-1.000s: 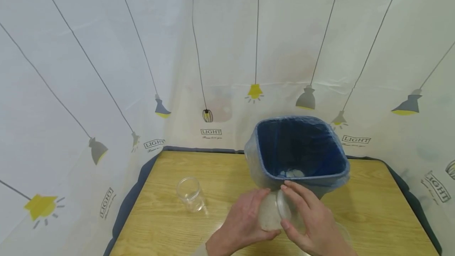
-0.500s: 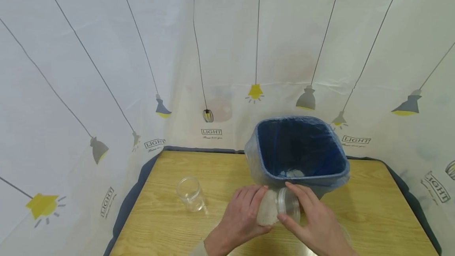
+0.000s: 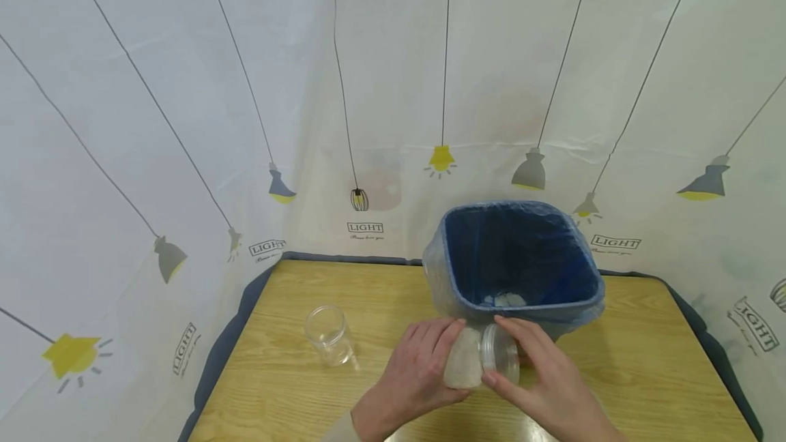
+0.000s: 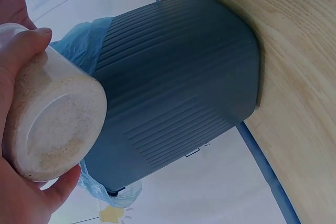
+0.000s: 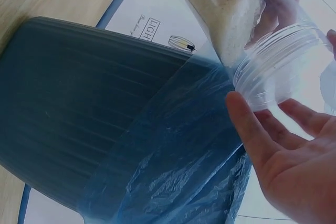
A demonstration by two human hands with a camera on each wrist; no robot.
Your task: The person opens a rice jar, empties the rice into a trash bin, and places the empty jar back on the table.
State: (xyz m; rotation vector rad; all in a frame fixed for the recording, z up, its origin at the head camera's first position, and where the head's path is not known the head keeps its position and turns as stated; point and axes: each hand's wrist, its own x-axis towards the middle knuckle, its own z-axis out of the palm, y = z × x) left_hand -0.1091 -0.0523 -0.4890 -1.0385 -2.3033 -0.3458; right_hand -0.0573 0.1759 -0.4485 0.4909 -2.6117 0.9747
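At lower centre, the tilted jar of pale grains (image 3: 463, 360) is gripped by the left hand (image 3: 413, 375); its clear threaded end (image 3: 499, 352) is pinched by the right hand (image 3: 552, 382). Tipping seems in hand; steadiness is called for.

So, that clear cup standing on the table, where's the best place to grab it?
Probably round the middle of its side, coming from its left, fingers and thumb on opposite sides. The cup looks round and upright, with no handle showing, and the left hand, holding the jar, is on its right.
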